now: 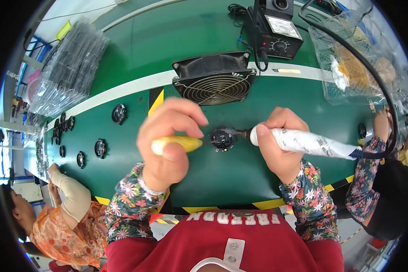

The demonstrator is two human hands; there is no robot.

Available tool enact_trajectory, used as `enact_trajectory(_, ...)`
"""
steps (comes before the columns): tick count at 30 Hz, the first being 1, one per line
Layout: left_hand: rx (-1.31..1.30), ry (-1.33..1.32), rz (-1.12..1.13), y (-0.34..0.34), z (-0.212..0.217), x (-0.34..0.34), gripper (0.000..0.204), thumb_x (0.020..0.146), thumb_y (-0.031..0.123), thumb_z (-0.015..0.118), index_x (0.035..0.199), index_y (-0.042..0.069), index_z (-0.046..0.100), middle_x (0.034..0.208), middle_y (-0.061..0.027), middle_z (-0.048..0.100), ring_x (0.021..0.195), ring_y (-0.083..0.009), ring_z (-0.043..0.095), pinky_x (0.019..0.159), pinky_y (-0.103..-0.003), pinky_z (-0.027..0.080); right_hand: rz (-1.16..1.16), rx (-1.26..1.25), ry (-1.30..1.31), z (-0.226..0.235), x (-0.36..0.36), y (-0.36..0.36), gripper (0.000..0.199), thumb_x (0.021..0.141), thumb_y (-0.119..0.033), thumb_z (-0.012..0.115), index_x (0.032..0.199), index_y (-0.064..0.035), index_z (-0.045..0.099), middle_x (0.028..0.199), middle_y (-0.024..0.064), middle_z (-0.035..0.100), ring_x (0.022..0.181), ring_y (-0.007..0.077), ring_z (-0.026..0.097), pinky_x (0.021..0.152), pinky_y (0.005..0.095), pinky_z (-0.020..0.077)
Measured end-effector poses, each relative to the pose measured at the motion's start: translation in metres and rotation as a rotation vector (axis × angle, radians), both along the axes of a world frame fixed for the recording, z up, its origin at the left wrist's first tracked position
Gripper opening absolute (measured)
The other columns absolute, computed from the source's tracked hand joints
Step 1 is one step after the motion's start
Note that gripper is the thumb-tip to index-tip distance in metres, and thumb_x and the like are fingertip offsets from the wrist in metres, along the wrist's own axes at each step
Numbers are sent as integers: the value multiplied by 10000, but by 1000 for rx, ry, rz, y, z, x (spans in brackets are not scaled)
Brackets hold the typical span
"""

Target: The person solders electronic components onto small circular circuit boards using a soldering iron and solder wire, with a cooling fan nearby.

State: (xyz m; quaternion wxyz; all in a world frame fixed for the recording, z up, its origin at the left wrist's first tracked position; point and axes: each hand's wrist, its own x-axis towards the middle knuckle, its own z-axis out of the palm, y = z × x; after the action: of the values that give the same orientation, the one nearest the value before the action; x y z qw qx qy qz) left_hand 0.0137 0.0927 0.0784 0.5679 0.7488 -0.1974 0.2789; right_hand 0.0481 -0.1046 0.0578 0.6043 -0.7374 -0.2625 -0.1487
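Note:
My left hand [167, 140] grips a yellow-handled tool [179, 144] whose tip touches a small round black part [222, 138] lying on the green table [231, 172]. My right hand [279, 145] holds a soldering iron [303, 141] with a white wrapped handle. Its tip meets the right side of the same black part, where a wisp of smoke shows. A black cable [385, 99] runs from the iron up and back.
A black fan [215, 77] stands just behind the part, with a black soldering station [279, 34] further back. Clear plastic baskets [349, 59] sit at the right. Several round black parts [99, 147] lie at the left near stacked trays [70, 68]. Co-workers sit on both sides.

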Motion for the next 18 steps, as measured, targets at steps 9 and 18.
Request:
enact_trajectory(9,66,51,-169,2,-45,5,508,789,524,557,703,24,519,665,-91,557,541,-216,553,448,-269,412,76,-35,69,-10,3,-8,141,678,-30,647,655,-51,510,549,50,513,463,165,508,433,269,379)
enact_trajectory(18,137,44,-179,0,-45,6,486,773,514,583,697,39,511,649,-66,540,516,-207,530,428,-273,388,86,-37,47,-12,4,-7,138,641,-12,660,657,-48,528,544,51,504,443,176,483,418,279,358)
